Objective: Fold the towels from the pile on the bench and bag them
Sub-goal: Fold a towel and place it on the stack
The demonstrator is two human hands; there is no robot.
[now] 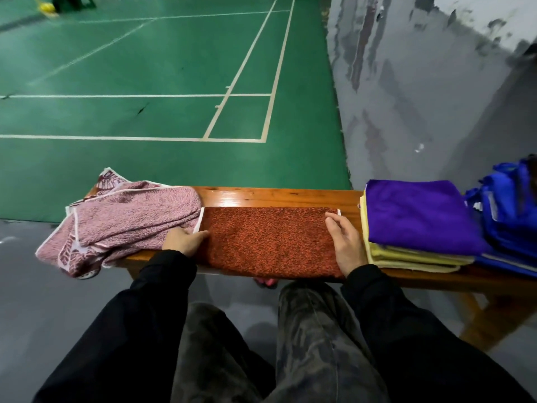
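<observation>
Midway: some towels folded, none visibly bagged.
On the surface [276,194], folded stack [418,222] at 3 o'clock, pink towel [130,219] unfolded at 9; hands, left [186,239] and right [345,242], spread flat on the centre orange towel [270,242].

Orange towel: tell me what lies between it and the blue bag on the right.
The folded stack, purple towel on yellow towels, sits on the bench between the orange towel and the blue bag. The right hand rests on the orange towel's right end.
</observation>
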